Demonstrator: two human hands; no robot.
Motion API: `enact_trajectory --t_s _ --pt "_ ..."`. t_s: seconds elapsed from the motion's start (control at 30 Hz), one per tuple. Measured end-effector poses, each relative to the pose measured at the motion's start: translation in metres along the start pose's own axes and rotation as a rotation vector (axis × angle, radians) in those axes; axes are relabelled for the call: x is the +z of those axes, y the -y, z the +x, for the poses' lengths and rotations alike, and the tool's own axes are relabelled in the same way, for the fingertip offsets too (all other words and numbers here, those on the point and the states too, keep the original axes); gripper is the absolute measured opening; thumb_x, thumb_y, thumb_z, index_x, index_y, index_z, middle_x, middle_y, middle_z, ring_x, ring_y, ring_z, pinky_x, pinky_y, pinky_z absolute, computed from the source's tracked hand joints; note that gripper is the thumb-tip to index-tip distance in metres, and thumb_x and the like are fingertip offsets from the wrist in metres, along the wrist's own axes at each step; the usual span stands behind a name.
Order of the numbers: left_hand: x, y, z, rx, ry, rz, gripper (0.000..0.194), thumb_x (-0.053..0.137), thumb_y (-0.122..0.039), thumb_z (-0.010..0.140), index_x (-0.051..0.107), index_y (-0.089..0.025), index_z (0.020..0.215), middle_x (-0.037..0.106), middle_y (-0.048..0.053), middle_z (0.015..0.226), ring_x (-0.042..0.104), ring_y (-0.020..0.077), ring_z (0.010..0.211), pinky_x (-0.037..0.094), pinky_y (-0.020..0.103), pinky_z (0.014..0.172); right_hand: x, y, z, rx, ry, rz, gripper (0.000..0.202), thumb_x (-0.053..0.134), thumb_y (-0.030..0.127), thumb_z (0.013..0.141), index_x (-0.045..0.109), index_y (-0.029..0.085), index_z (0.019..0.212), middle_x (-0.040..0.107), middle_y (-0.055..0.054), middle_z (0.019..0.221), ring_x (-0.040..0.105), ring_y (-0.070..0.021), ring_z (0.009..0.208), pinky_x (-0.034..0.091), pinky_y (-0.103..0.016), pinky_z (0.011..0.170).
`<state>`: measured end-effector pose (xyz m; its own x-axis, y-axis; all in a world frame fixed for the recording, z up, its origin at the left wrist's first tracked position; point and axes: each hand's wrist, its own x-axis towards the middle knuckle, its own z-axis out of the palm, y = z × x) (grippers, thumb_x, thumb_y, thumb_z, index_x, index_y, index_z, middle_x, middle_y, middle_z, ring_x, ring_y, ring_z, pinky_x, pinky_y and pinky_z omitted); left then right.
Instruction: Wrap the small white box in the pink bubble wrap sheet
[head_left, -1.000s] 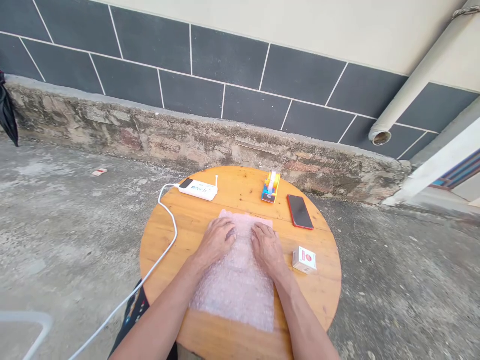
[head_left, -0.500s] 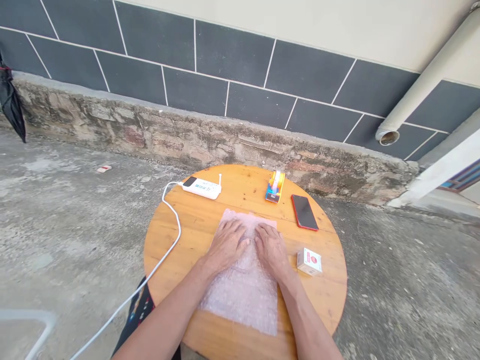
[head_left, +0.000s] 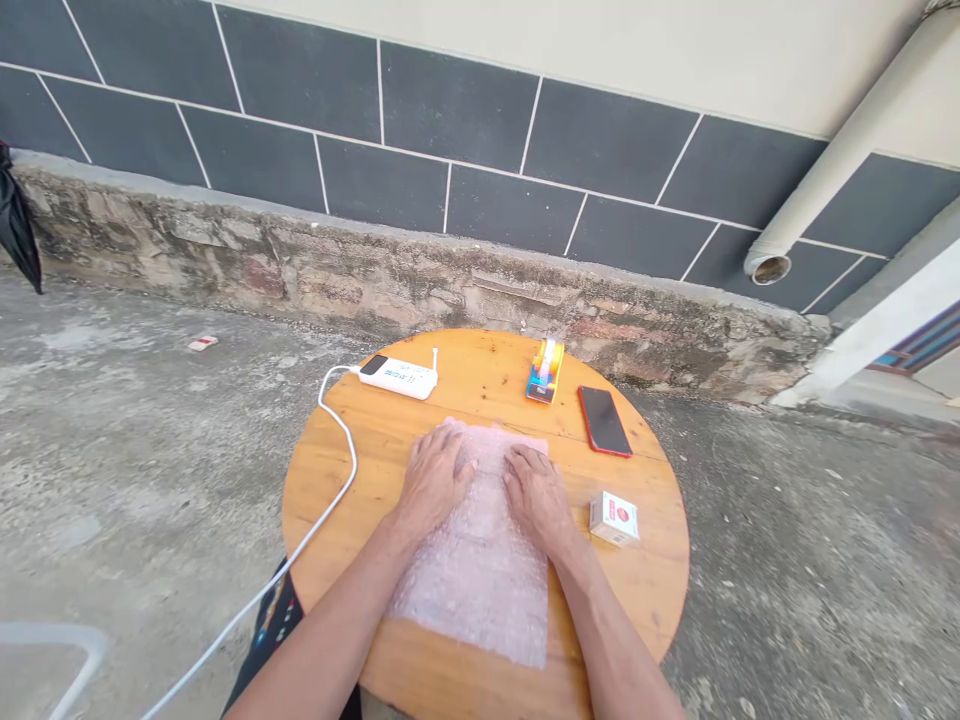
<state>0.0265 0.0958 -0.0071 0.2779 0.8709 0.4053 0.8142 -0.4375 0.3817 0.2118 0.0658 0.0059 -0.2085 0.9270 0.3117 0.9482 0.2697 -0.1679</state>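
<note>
A pinkish sheet of bubble wrap [head_left: 480, 590] lies flat on the round wooden table [head_left: 345, 540]. My left hand [head_left: 433, 478] rests on its upper left edge, fingers stretched out and palm down. On the upper right part of the same sheet lies my right hand [head_left: 537, 492], also flat with fingers extended. Neither hand grips anything. To the right of my right hand stands a small white box [head_left: 615, 518] with a red mark.
Toward the far edge sit a white power bank [head_left: 397, 377] with a cable [head_left: 351, 450], a tape dispenser [head_left: 545, 372] and a red-edged phone [head_left: 604, 420]. Behind the table runs a stone ledge [head_left: 360, 280] under a tiled wall. A drainpipe [head_left: 810, 190] slants down at right.
My left hand has slid left, toward the edge of the bubble wrap, widening the gap between my hands. My right hand stays almost in place on the sheet. The view has shifted slightly.
</note>
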Motion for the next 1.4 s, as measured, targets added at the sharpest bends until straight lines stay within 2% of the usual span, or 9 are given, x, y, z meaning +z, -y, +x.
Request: enact_trajectory --t_s 0.2,1.4 --pt "-0.0024 -0.0021 -0.0005 0.021 0.028 0.019 0.029 0.053 -0.031 0.085 0.057 -0.02 0.111 0.049 0.011 0.133 0.04 0.0282 0.126 0.033 0.046 0.103 0.0054 -0.0018 -0.0008 0.013 -0.042 0.04 0.032 0.047 0.016 0.089 0.058 0.016 0.119 0.054 -0.009 0.13 0.047 -0.0237 0.118 0.034 -0.036 0.099" --pt "-0.0009 -0.0009 -0.0005 0.011 0.038 0.051 0.033 0.058 -0.032 0.083 0.057 -0.018 0.113 0.05 0.012 0.131 0.043 0.028 0.123 0.033 0.045 0.103 -0.0006 0.0021 -0.0014 0.015 -0.015 0.022 0.028 0.05 0.021 0.091 0.059 0.018 0.117 0.055 -0.009 0.129 0.049 -0.0255 0.116 0.035 -0.039 0.094"
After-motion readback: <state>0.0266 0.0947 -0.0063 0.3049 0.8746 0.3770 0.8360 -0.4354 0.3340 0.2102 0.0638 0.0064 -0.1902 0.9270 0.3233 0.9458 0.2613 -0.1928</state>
